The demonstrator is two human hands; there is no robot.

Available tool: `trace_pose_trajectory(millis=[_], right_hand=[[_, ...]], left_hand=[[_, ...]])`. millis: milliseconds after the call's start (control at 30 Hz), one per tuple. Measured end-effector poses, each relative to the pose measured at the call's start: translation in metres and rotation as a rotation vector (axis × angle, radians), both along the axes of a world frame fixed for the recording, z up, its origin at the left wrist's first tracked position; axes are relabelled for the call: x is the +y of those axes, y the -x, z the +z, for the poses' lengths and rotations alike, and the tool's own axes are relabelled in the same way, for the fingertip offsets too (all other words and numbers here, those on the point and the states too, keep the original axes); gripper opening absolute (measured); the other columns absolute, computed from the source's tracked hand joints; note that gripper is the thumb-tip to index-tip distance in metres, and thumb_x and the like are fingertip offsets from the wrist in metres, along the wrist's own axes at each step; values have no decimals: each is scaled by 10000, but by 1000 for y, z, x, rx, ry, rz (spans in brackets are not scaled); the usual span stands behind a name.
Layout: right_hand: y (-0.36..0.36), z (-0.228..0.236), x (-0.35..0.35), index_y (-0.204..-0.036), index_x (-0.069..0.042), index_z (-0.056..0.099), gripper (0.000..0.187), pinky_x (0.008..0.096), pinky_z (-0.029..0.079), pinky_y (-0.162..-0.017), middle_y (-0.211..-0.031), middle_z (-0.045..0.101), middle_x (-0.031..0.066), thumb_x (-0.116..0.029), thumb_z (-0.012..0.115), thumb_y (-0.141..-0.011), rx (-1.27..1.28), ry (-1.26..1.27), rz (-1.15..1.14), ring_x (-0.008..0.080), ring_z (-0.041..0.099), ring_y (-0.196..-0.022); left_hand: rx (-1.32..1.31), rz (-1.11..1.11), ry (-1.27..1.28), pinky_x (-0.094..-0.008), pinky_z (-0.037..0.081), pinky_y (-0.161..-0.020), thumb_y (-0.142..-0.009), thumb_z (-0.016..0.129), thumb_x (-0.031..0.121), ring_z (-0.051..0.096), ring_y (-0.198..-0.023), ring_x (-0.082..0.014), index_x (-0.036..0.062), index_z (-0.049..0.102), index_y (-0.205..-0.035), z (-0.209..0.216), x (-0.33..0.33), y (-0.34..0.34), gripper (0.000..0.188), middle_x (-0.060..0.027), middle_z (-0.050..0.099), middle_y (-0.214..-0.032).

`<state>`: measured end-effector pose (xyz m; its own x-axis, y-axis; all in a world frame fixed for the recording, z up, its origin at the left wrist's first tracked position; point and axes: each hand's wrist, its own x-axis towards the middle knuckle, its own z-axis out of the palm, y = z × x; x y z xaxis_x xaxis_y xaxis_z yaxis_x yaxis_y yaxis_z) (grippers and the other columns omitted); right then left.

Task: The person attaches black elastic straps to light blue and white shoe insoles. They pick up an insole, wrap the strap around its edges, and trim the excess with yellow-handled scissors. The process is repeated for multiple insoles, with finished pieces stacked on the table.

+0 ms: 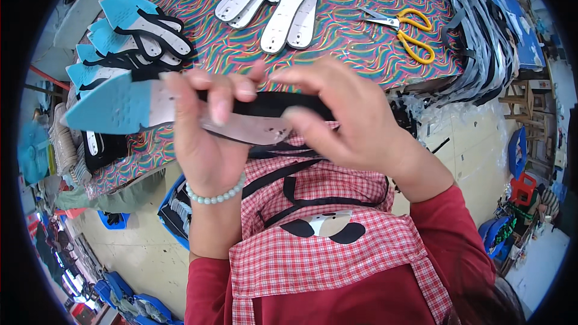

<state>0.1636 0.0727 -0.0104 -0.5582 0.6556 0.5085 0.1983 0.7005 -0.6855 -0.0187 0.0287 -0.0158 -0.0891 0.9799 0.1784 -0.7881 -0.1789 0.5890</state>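
One blue-and-white insole [137, 107] was raised near the front edge of the tabletop [355, 0]. The left hand's [208, 138] grip was closed around its midsection, with the blue end projecting freely leftward. The right hand's [355, 114] grip was curved, thumb and fingers parted at the rounded end; firm hold could not be told. A span of patterned cloth separated the central insole stack [290, 9] from the yellow-handled scissors [392, 23], which lay near the right-hand edge.
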Motion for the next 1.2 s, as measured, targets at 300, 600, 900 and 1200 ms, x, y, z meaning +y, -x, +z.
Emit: trace_pose_trajectory(millis=[300,600,900,1200], right_hand=[[19,-22,-43,-1181,21,467,415,412,511,-671,-931,616,204,-289,563,-922,195,408,-7,382,633,-796],[-12,26,-8,-1023,-68,548,229,396,505,-569,-816,604,88,-196,630,-851,-216,-4,153,308,641,-733],[-9,23,-8,-1122,-18,593,415,207,406,-581,-838,587,21,-307,687,-841,356,422,71,58,520,-687],[33,-18,-23,-941,-35,656,142,297,465,-672,-838,613,75,-83,692,-813,431,252,-35,202,585,-767]], left_hand=[[-74,17,239,-398,492,-844,-970,419,457,563,-768,-181,98,559,-1107,10,-10,-15,409,-42,593,-808],[1781,377,-463,-366,455,-749,-620,804,164,579,-841,-273,55,694,-921,43,-21,35,339,-65,635,-840],[1100,-15,138,-275,494,-671,-789,712,98,651,-768,-173,-13,688,-890,37,-39,9,151,-87,679,-795],[604,391,126,-312,513,-799,-893,643,235,630,-918,-177,-65,584,-1120,4,-26,-25,381,-137,643,-1077]])
